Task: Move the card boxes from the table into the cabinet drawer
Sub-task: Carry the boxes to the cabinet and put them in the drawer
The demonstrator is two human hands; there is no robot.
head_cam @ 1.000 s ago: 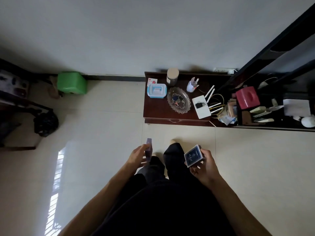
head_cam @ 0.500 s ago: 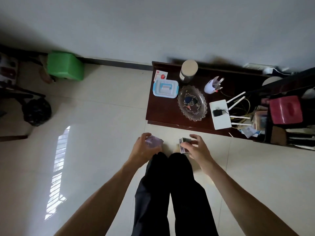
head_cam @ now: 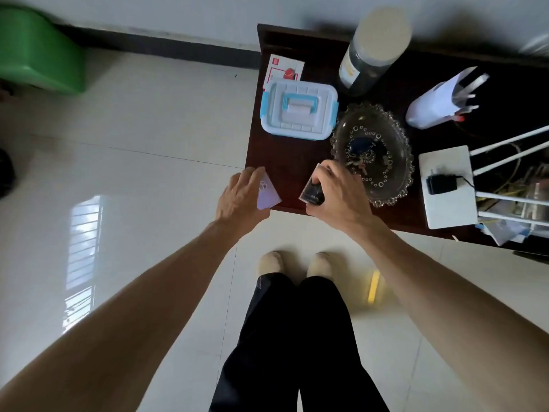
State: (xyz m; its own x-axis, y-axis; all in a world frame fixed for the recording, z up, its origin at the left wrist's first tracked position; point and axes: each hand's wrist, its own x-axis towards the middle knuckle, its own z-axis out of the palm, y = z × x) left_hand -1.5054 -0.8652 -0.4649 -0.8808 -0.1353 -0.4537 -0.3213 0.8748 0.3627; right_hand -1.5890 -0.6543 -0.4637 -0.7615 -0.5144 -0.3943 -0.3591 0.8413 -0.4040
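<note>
My left hand [head_cam: 239,199] grips a pale purple card box [head_cam: 268,195] over the front left corner of the dark wooden cabinet [head_cam: 285,162]. My right hand [head_cam: 337,193] grips a dark card box [head_cam: 312,190] edge-up just above the cabinet's front edge, beside the glass dish. Both boxes are partly hidden by my fingers. The cabinet's drawer front is out of sight below the top.
On the cabinet top stand a white box with a blue handle [head_cam: 298,108], a red-and-white card [head_cam: 283,71], a tall jar [head_cam: 372,49], a glass dish [head_cam: 372,153] with keys, a white pen holder [head_cam: 436,105] and a white router [head_cam: 448,187]. A green stool [head_cam: 38,52] sits far left.
I have stepped close to the cabinet. Both hands have moved forward with their card boxes, from above the floor to over the cabinet's front edge.
</note>
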